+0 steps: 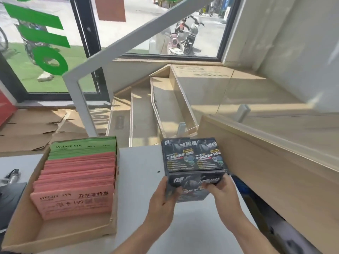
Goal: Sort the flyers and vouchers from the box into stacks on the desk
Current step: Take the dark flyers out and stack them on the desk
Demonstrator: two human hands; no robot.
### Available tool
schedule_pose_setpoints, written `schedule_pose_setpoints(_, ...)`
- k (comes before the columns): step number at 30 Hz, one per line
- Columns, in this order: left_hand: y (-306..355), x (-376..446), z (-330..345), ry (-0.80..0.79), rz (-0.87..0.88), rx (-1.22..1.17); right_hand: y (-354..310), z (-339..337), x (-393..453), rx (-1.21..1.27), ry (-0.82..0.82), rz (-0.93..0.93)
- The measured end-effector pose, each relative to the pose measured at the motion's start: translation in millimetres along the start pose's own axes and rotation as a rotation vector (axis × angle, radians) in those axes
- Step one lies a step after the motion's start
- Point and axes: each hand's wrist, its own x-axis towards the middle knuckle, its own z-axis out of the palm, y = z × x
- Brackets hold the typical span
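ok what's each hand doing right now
Left hand: grips the left edge of the dark flyer bundle.
Right hand: grips the same bundle's right edge.

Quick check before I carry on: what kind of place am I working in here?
Probably a street-front shop or gym reception being set up. A big window with green lettering faces parked scooters, cardboard covers the floor, and the box holds promotional vouchers.

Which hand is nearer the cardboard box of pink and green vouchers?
Left. The left hand grips the dark flyer stack's left edge, just right of the cardboard box. The right hand grips the stack's far side, farther from the box.
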Motion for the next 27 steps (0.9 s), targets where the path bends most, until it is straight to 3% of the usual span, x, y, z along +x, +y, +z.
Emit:
schedule_pose_setpoints(13,0.2,-11.1,27.3,0.155,-0.021,-0.009,41.7,-13.3,9.4,0.016,-0.155,0.006)
schedule_pose_setpoints(20,5.5,0.0,35.7,0.223,-0.062,0.018,81.3,-25.2,17.8,-0.181,-0.272,0.105)
schedule_pose_setpoints(23,19.3,23.1,42.9,0.246,-0.069,-0.011,80.7,-36.5,34.5,-0.093,-0.245,0.113)
schedule_pose_setpoints(27,25.4,73.5,49.1,0.218,-0.130,-0.027,59.5,-51.8,64.6,-0.042,-0.074,0.089)
